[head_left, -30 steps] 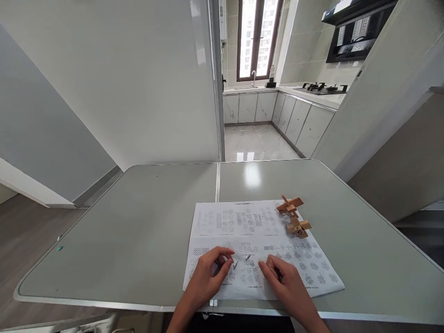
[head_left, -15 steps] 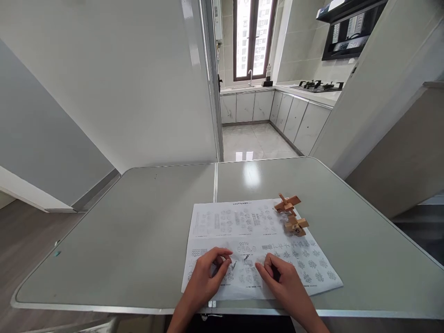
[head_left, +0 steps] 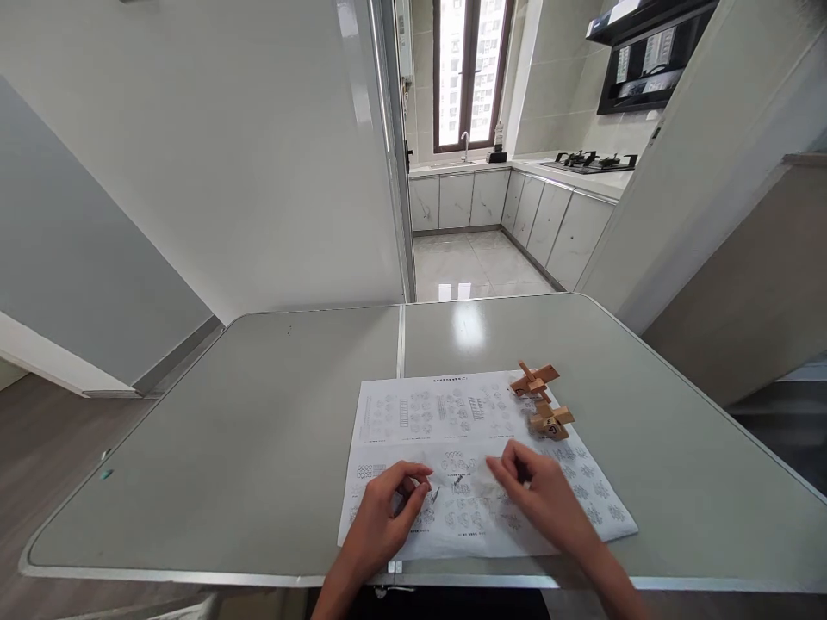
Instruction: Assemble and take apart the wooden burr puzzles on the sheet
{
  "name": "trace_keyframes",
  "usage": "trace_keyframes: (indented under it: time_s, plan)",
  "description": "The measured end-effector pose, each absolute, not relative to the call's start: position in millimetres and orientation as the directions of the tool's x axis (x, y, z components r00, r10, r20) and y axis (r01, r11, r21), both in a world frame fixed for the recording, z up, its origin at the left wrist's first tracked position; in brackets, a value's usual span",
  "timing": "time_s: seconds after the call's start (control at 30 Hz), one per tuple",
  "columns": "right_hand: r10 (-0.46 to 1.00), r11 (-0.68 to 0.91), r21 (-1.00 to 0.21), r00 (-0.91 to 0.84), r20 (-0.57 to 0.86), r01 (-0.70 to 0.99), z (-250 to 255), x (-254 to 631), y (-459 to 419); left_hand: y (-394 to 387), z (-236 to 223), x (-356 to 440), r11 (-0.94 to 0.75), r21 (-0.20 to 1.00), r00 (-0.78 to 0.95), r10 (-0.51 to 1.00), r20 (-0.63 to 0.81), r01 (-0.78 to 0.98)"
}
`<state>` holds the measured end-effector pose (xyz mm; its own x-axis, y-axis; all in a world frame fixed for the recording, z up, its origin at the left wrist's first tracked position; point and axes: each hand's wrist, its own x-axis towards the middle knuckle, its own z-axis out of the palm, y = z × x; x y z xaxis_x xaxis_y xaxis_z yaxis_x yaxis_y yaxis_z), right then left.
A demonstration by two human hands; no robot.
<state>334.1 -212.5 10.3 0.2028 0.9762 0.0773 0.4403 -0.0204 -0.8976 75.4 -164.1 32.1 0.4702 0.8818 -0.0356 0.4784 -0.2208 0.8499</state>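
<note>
Blocks (head_left: 550, 422) sit just past our right hand (head_left: 544, 492), farther from our left hand (head_left: 386, 508), both hands curled, can't tell if gripping anything.

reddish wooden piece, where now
In the head view, the reddish wooden piece sits at the far right corner of the printed sheet, just beyond the paler piece.

Left grip (head_left: 388, 506) loosely curled, right grip (head_left: 541, 492) likewise, apart
</note>
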Motion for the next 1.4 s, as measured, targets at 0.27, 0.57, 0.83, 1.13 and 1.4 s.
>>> trace_keyframes:
  time_s: [0.27,0.57,0.83,1.13,1.4]
  plan:
    - [0.815,-0.239,-0.664,0.518,0.259,0.709,48,415,-164,-166,35,75,-0.202,0.854,0.457,0.888,-0.047,0.479]
    - [0.935,-0.261,-0.478,0.343,0.091,0.838,31,430,-134,-165,35,76,-0.2,0.838,0.46,0.885,-0.068,0.508]
    - [0.936,-0.047,-0.586,0.24,0.256,0.809,45,403,-129,-166,34,75,-0.196,0.852,0.471,0.879,-0.067,0.486]
    - [0.945,0.302,-0.885,-0.236,0.227,0.356,56,325,-137,-164,13,68,-0.156,0.927,0.329,0.943,0.038,0.342]
    - [0.868,0.417,-0.862,-0.407,0.285,0.286,24,304,-139,-163,6,64,-0.172,0.935,0.248,0.964,0.094,0.311]
